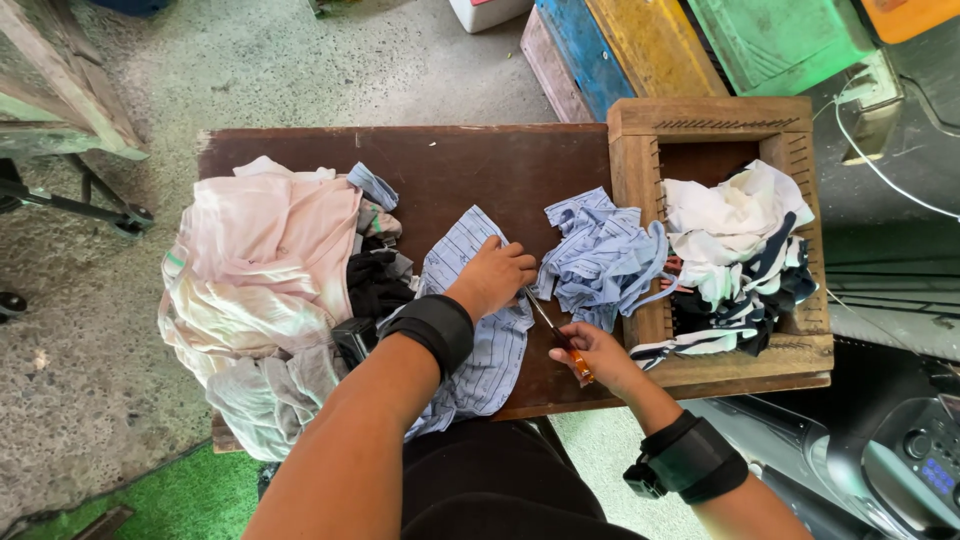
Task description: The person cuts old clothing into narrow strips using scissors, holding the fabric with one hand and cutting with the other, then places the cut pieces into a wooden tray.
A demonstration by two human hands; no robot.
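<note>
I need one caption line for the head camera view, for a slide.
Left hand presses a blue striped cloth on a dark wooden table; right hand holds an orange-handled blade.

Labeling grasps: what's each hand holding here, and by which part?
Right hand grips a cutting tool by its orange handle, blade toward the cloth. Left hand presses flat on the blue striped cloth, near its upper edge.
</note>
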